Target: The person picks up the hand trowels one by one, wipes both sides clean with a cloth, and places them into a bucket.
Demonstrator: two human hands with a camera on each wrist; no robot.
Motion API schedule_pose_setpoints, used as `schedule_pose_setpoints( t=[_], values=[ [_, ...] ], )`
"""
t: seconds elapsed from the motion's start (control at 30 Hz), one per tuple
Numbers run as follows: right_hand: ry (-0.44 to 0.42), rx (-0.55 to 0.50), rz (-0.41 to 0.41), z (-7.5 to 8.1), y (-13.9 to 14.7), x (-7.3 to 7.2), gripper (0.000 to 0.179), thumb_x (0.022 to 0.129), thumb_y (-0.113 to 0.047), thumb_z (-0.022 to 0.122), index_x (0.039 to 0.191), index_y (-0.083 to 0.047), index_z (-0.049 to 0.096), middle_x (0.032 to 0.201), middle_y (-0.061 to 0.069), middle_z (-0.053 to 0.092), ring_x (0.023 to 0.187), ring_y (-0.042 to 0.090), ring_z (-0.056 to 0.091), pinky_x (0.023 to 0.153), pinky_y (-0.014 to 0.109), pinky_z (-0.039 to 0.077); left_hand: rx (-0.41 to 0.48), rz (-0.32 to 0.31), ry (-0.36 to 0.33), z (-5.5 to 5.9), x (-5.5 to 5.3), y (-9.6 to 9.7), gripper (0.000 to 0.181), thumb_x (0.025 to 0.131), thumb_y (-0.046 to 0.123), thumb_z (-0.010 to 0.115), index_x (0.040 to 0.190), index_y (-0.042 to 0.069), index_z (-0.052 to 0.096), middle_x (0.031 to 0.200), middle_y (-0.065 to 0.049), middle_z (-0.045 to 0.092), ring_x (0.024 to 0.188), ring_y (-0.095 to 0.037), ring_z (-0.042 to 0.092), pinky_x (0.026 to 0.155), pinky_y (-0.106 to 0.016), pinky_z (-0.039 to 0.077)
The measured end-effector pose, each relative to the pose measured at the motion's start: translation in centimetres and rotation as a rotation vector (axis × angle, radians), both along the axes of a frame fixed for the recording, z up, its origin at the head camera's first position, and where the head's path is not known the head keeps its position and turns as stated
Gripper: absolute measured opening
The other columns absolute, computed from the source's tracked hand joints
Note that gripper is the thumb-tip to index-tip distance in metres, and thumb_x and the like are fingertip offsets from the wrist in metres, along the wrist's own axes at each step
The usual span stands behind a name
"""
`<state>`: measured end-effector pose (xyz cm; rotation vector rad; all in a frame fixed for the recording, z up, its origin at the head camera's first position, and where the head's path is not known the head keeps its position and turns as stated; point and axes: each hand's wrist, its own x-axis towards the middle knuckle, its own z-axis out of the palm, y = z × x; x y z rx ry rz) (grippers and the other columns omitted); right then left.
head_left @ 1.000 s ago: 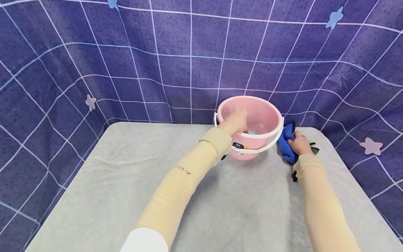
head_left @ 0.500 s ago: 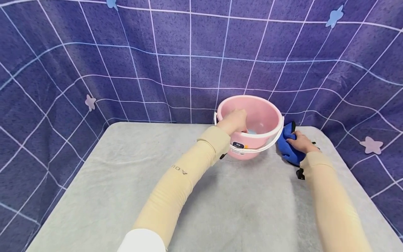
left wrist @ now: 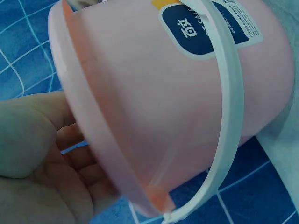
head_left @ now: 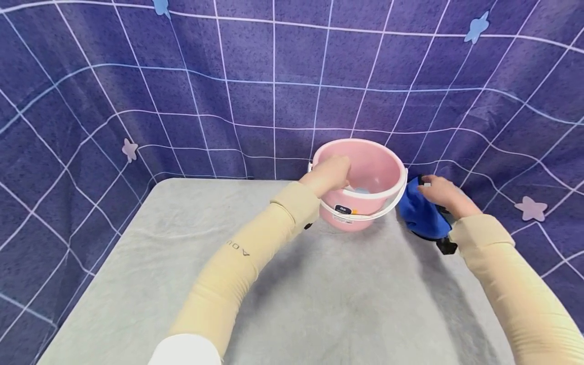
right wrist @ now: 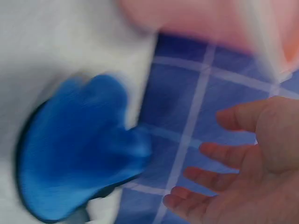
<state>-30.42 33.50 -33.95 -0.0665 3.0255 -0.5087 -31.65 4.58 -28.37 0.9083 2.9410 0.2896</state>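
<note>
A pink bucket (head_left: 351, 208) with a white handle (left wrist: 231, 93) stands at the back of the grey-covered table. My left hand (head_left: 329, 175) reaches over the bucket's left rim, with its fingertips hidden inside; whether they hold anything cannot be made out. Something pale blue (head_left: 362, 191) shows inside the bucket. To the bucket's right lies a soft blue fabric item (head_left: 422, 213) with black edging and a black buckle-like end (head_left: 446, 247). My right hand (head_left: 444, 192) hovers above it. In the right wrist view that hand's spread fingers (right wrist: 219, 177) are apart from the blue fabric (right wrist: 84, 144).
A blue curtain (head_left: 255, 101) with white grid lines hangs behind and on both sides of the grey tabletop (head_left: 182, 243). Star shapes, such as a pink one (head_left: 531, 209), mark the curtain. The bucket stands close to the table's back edge.
My right hand has let go of the blue fabric item and lifted off it, its forearm swinging right. My left hand has shifted slightly left, still at the bucket's rim.
</note>
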Motion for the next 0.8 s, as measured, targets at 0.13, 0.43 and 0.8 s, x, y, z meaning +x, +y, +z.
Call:
schedule_pose_setpoints(
  t=[0.13, 0.43, 0.8],
  values=[
    [0.070, 0.031, 0.033, 3.3, -2.1, 1.0, 0.053, 0.092, -0.022, 0.038, 0.131, 0.014, 0.039, 0.127, 0.040, 0.043, 0.120, 0.055, 0.038, 0.100, 0.059, 0.031, 0.024, -0.025, -0.009, 0.9, 0.4, -1.1, 0.021, 0.089, 0.014, 0.063, 0.107, 0.002, 0.063, 0.103, -0.007, 0.067, 0.095, -0.018, 0.060, 0.089, -0.027, 0.045],
    [0.361, -0.022, 0.184, 7.2, -8.0, 4.7, 0.046, 0.094, -0.021, 0.049, 0.128, 0.011, 0.047, 0.129, 0.035, 0.045, 0.123, 0.049, 0.038, 0.102, 0.058, 0.028, 0.066, -0.003, 0.294, 2.8, 3.8, -6.4, 0.043, 0.090, 0.024, 0.058, 0.129, 0.007, 0.052, 0.122, -0.010, 0.058, 0.112, -0.026, 0.056, 0.094, -0.038, 0.044],
    [0.672, -0.077, 0.383, 5.3, -15.4, 11.1, 0.052, 0.091, -0.023, 0.057, 0.133, 0.005, 0.045, 0.134, 0.024, 0.047, 0.128, 0.041, 0.038, 0.108, 0.051, 0.024, 0.219, 0.084, 0.567, -1.0, 9.0, -14.0, 0.074, 0.087, 0.042, 0.061, 0.147, 0.014, 0.028, 0.153, -0.014, 0.024, 0.141, -0.033, 0.020, 0.109, -0.059, 0.017]
  ],
)
